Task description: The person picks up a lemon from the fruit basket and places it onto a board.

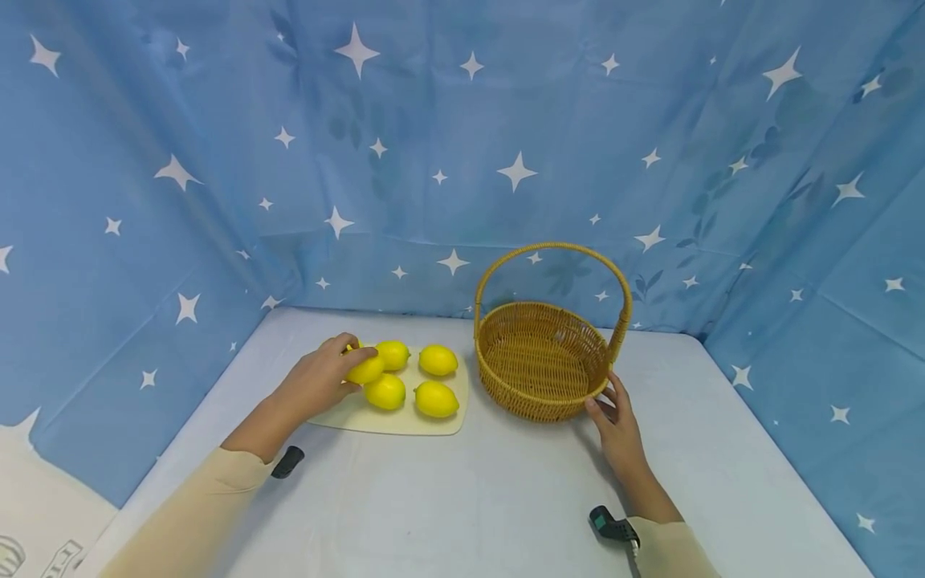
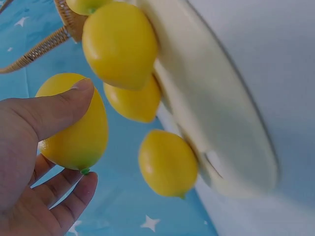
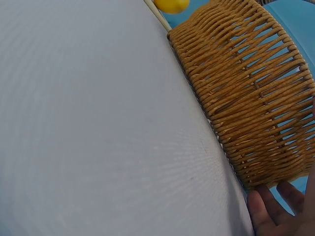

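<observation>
My left hand (image 1: 314, 377) holds a yellow lemon (image 1: 367, 368) just over the left part of a cream cutting board (image 1: 347, 417). In the left wrist view the thumb lies across this lemon (image 2: 74, 128), with fingers round its far side. Several other lemons lie on the board, among them one at the front right (image 1: 437, 399) and one behind it (image 1: 438, 360). To the right stands a round wicker basket (image 1: 535, 357), upright, with a tall arched handle and nothing inside. My right hand (image 1: 620, 429) grips its front right side; fingertips (image 3: 260, 209) touch the weave low down.
A white-covered table (image 1: 462, 498) carries everything. Blue curtains (image 1: 462, 160) with white stars enclose the back and both sides. Dark wrist devices are on both arms, one (image 1: 610, 526) by the right sleeve. An oval hole (image 2: 214, 164) pierces the board's end.
</observation>
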`<action>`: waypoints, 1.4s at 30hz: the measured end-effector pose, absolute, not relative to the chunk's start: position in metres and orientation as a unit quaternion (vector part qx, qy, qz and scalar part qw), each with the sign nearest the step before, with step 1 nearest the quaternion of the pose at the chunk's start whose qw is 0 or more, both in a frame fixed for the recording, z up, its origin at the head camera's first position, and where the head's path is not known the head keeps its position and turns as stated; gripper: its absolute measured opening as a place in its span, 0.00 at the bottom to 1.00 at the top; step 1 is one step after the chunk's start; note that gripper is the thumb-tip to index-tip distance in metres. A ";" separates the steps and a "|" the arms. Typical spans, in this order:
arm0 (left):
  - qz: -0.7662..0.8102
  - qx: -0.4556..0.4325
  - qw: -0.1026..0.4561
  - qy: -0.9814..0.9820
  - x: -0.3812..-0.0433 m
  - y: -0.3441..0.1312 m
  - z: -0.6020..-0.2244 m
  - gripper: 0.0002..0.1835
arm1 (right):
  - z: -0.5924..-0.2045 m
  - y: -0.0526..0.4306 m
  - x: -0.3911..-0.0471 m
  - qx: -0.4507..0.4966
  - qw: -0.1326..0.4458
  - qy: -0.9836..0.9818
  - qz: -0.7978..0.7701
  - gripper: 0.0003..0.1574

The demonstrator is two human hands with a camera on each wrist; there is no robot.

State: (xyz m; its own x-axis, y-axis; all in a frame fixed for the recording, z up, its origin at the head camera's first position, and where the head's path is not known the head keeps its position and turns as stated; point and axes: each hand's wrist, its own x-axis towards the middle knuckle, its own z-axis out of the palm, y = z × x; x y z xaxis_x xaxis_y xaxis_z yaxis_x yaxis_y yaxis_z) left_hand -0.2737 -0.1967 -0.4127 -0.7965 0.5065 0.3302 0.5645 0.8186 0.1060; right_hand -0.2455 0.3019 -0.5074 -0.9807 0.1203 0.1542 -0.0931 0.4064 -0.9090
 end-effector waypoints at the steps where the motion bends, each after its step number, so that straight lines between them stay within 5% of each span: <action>1: -0.100 -0.280 0.142 -0.944 -0.274 -0.200 -0.414 0.34 | -0.507 0.302 -0.246 -0.008 0.098 -0.833 0.544 0.49; 42: -0.141 -0.216 0.084 -0.962 -0.266 -0.239 -0.455 0.32 | -0.504 0.301 -0.245 -0.005 0.094 -0.830 0.550 0.49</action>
